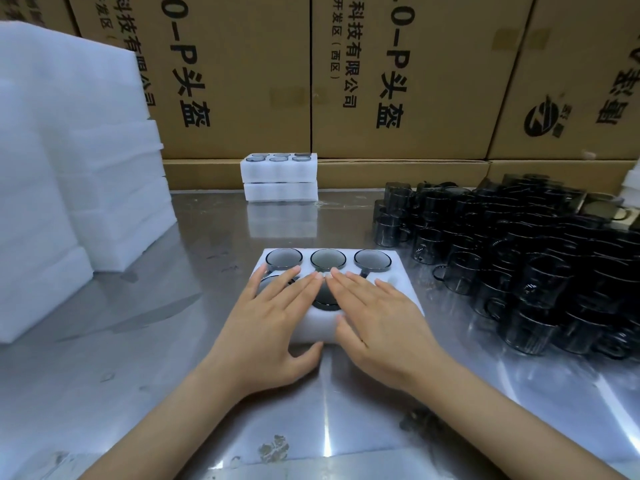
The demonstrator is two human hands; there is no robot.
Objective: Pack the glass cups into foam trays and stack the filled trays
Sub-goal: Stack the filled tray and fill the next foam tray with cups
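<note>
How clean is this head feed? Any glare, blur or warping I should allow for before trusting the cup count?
Head view: overhead light streaks glare across the steel table; wide-angle bowing tilts the cartons at the edges; the loose cups smear into a dark mass at right; both hands, left and right, lie flat on the tray, hiding its near row.

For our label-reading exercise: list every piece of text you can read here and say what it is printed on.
"0-P头盔": left cardboard box.
"科技有限公司": same box, partly cut off.
"0-P头盔": middle cardboard box.
"开发区(西区)" and "有限公司": middle box.
Right cardboard box: round logo, characters cut off, unreadable.
Foam trays, cups: no text.
</note>
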